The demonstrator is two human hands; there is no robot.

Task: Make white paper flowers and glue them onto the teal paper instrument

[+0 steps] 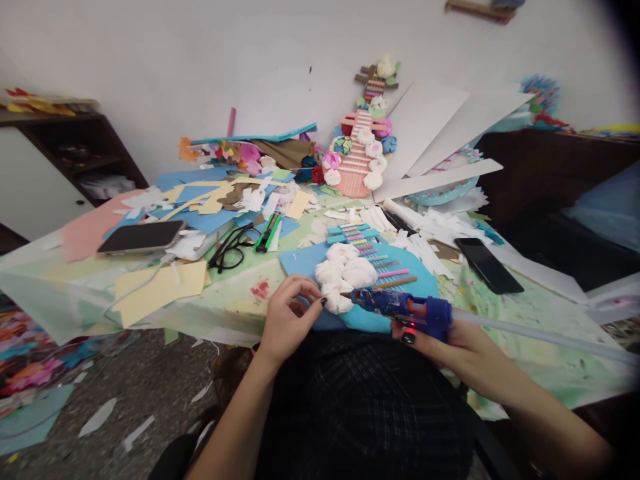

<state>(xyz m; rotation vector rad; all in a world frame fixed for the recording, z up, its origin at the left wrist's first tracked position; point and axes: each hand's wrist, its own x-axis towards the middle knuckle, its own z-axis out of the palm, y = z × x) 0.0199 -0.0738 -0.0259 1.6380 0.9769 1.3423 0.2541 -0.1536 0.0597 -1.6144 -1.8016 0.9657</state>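
In my right hand [440, 343] is a blue glue gun [400, 310] with a long pale glue stick [540, 337] running out of its back. Its nozzle points left and meets the lowest white paper flower [336, 298]. My left hand [293, 313] pinches that flower's left edge between curled fingers and thumb. Several more white paper flowers [357, 272] cluster just above it. They lie on a turquoise guitar-shaped cutout [413, 260] crossed by coloured sticks [395, 273]. The glue gun covers part of the cutout.
Glasses [233, 250], a green box cutter [269, 233] and a phone [140, 238] lie to the left, near paper scraps [200, 193]. Another phone [489, 265] is at the right. A pink flowered guitar cutout [353, 177] leans against the wall.
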